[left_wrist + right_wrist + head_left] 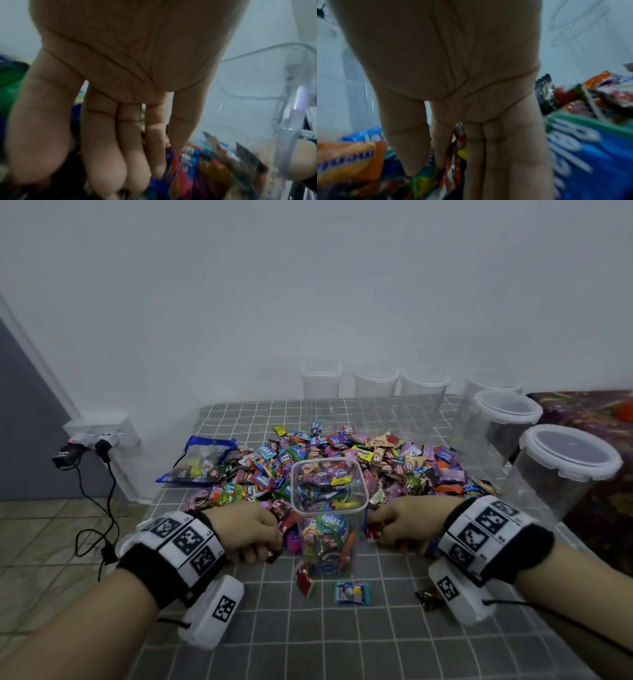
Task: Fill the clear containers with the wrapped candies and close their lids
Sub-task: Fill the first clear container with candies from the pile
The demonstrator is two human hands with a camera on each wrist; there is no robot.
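- Head view: open square container stood upright on the gridded table, partly filled with wrapped candies, just in front of the candy pile.
- Left hand lay just left of the container, right hand just right, both at the pile's near edge.
- Left wrist view: fingers extended, close together, tips down in the wrappers; grip not discernible.
- Right wrist view: fingers pressed together among candies; whether they pinched any, could not tell.
- Three loose candies lay in front of the container.
- Lidded empty containers lined the far and right edges.
- Blue bag lay left of the pile.
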